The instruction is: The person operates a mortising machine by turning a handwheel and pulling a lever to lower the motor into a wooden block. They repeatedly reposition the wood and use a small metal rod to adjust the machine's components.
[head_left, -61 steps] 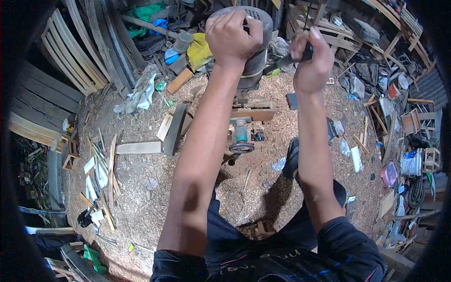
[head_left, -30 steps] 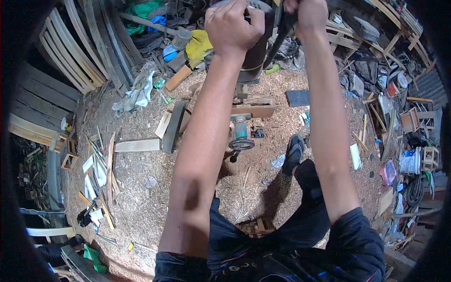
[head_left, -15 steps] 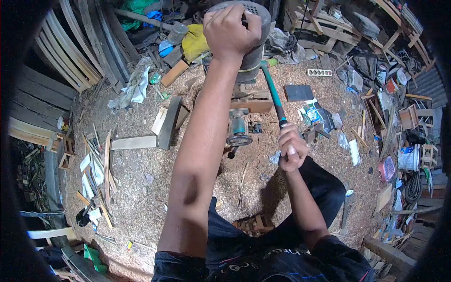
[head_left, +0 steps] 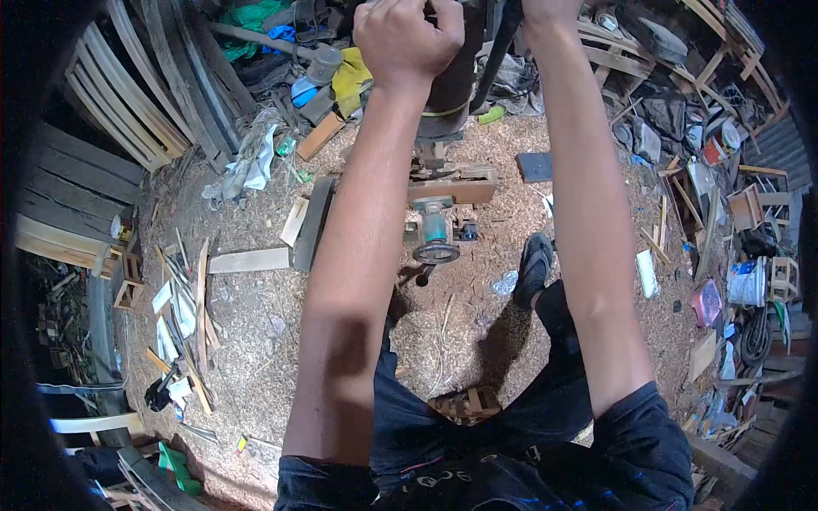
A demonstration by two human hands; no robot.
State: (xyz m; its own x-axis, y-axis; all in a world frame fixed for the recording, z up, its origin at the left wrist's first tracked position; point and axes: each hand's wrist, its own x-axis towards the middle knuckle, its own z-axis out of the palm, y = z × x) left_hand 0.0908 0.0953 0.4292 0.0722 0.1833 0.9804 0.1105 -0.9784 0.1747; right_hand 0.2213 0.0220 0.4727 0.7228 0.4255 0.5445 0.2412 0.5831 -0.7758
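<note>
My left hand [head_left: 409, 36] is closed in a fist at the top of the view, against a large dark cylinder [head_left: 450, 77] with a pale band round its lower end. What its fingers wrap round is mostly hidden. My right hand [head_left: 550, 10] is cut off by the top edge, its fingers out of view. Beside it a long dark handle [head_left: 496, 64] slants up along the cylinder, apparently held by this hand. Below the cylinder lie a brown wooden block [head_left: 460, 191] and a teal metal tool with a round handwheel [head_left: 434, 228].
Wood shavings cover the ground [head_left: 264, 341]. An L-shaped pair of boards [head_left: 251, 261] lies left, a dark flat block [head_left: 535, 167] right. My sandalled foot [head_left: 535, 266] stands below it. Thin offcuts [head_left: 183, 315] pile at left; curved slats [head_left: 128, 94] lean behind. Small wooden frames [head_left: 745, 210] stand right.
My right hand has swung up from beside my knee to the top edge, and the teal-and-black handle has moved up with it. My left hand and the cylinder have shifted slightly up and left.
</note>
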